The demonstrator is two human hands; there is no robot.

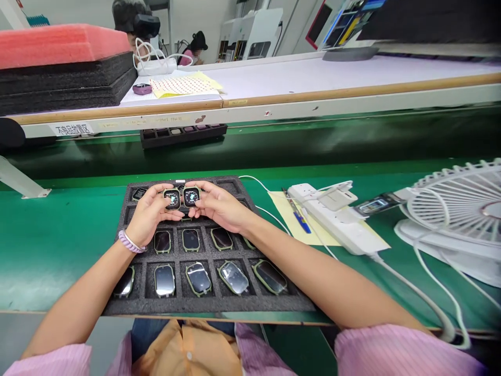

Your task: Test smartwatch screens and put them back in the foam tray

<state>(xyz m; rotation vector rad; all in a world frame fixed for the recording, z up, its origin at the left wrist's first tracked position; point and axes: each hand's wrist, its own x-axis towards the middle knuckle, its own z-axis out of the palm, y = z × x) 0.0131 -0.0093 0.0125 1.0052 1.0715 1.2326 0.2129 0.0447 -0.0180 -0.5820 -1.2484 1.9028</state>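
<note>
Where the hands meet: left hand point(147, 215) curls in, pinching the left watch point(171, 199); right hand point(221, 205), likewise curled, pinches the right watch point(191, 197), just beside it, both over the foam tray point(207, 306).
Dials point(191, 196): lit, their small print too tiny to read.
Back cells point(233, 185): partly masked by the hands, contents perhaps more watches.
Right forearm point(297, 266): over the tray, half-hiding a green-rimmed case point(248, 243).
Fan point(462, 203): sliced off by the right edge.
</note>
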